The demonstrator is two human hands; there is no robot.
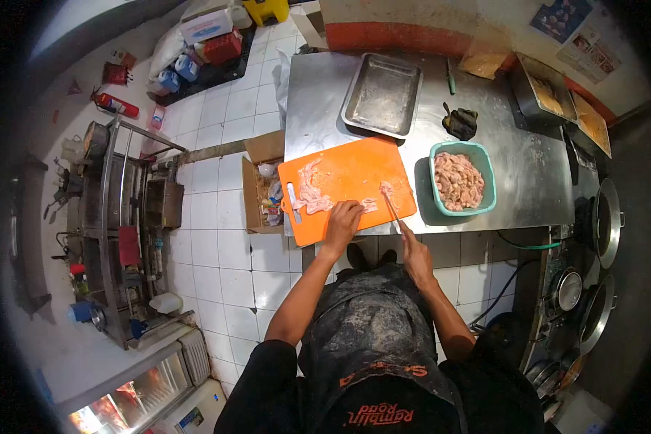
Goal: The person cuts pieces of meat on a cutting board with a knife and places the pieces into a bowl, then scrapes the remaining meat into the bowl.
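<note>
The left hand is resting on the orange cutting board, its fingers curling at a raw meat strip, apparently to steady it near the knife; whether they are pinching it, I cannot tell. The right hand is wrapping its fingers firmly around the handle, the blade tip pointing at a small meat piece. A teal tub, perhaps placed for easy reach, is standing beside the board on the steel desk, holding heaped raw meat pieces. A deep metal pan is containing something yellowish.
</note>
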